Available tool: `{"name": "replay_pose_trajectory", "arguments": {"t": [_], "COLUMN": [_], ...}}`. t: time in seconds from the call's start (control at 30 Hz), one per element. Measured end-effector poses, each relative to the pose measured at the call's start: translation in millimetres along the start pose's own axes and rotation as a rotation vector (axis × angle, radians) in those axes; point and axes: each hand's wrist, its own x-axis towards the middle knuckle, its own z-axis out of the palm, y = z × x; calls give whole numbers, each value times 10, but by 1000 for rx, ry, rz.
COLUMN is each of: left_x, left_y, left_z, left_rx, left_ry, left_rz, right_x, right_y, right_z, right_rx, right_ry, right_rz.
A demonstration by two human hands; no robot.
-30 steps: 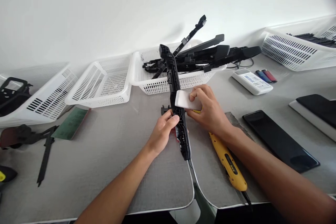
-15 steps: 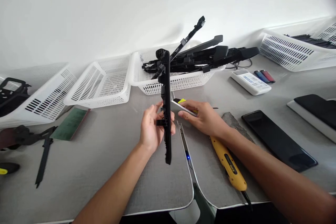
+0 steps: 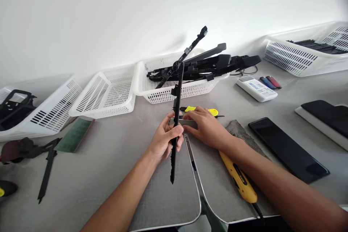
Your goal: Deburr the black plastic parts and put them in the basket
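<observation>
My left hand [image 3: 160, 139] is closed around a long, narrow black plastic trim piece [image 3: 178, 103], thumb across its near face. The piece stands nearly upright, with its notched end pointing down towards me. Between the fingers and thumb of my right hand [image 3: 206, 128] is a flat grey strip [image 3: 189, 123]. Its left end meets the trim piece just above my left thumb; whether it touches I cannot tell. Behind my right fingers a yellow utility knife [image 3: 212, 112] lies on the table. A yellow corded hand tool [image 3: 240, 181] lies under my right forearm.
A white basket [image 3: 165, 96] heaped with black plastic parts stands behind my hands, a bare white basket [image 3: 108, 111] beside it. More baskets stand at both sides. On the right lie a phone [image 3: 285, 148], a white calculator-like device [image 3: 257, 88] and two lighters. A green sheet [image 3: 74, 136] lies left.
The trim piece has tilted and dropped slightly, and my left thumb now lies across it. My right hand has brought the grey strip up to the piece, uncovering the utility knife behind.
</observation>
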Motion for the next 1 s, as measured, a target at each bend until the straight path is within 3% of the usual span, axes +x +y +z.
{"name": "replay_pose_trajectory", "arguments": {"t": [0.23, 0.47, 0.67, 0.77, 0.83, 0.93, 1.0], "left_x": [-20, -25, -26, -16, -10, -8, -12], "left_y": [31, -26, -41, -56, -66, -72, -72], "left_z": [-31, 29, 28, 6, -1, 6, 17], "left_rx": [6, 75, 110, 134, 153, 173, 177], "left_ry": [-34, 36, 60, 66, 67, 75, 86], "left_rz": [-23, 32, 40, 41, 51, 65, 77], "right_x": [-4, -11, -7, 29, 47, -52, -273], "right_y": [-7, -34, -29, 7, 37, 42, -6], "right_z": [-16, -27, -46, -118, -230, -454, -572], "right_rx": [-51, 5, 68, 76, 20, -123, -214], "right_ry": [-28, -102, -2, 114, 123, -13, -88], "right_rz": [-37, -117, -98, -18, 99, 302, 356]}}
